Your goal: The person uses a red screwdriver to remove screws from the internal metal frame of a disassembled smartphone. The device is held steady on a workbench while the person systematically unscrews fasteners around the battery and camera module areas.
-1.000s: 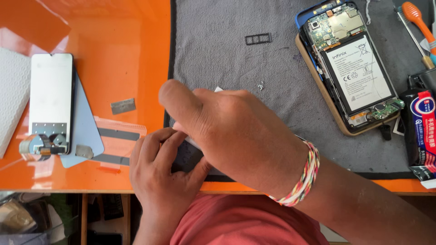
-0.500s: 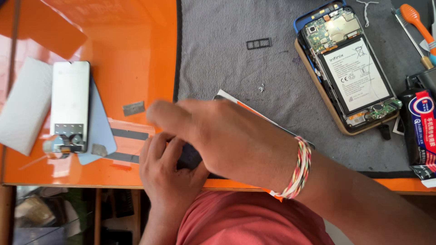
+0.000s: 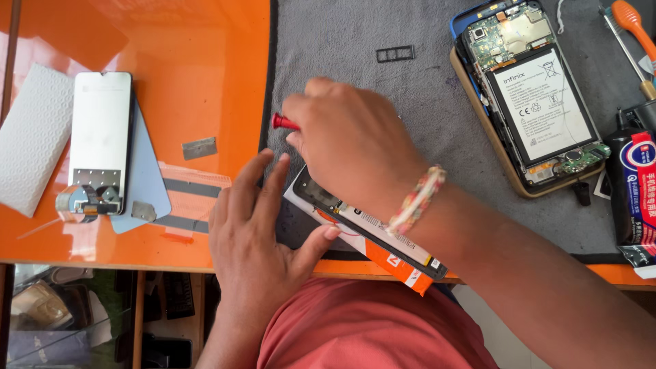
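Note:
My right hand (image 3: 355,147) is closed around a small tool with a red tip (image 3: 283,123) that pokes out to the left of my fingers, above the grey mat (image 3: 355,75). Under my wrist lies a long black phone frame (image 3: 369,229) resting on a white and orange box. My left hand (image 3: 256,236) presses flat beside the frame's near left end, thumb against its edge. An opened phone (image 3: 529,96) with bare circuit board and battery lies at the mat's far right.
On the orange table (image 3: 198,75) sit a white display panel (image 3: 101,140) on a pale blue sheet, a white foam pad (image 3: 31,137), a small metal blade (image 3: 199,147) and adhesive strips (image 3: 191,201). A card tray (image 3: 395,53), an orange-handled screwdriver (image 3: 632,27) and a glue tube (image 3: 639,198) lie on the mat.
My right hand has lifted and moved away from me, uncovering the phone frame and box. The red tool tip now shows. My left hand has opened flat beside the frame.

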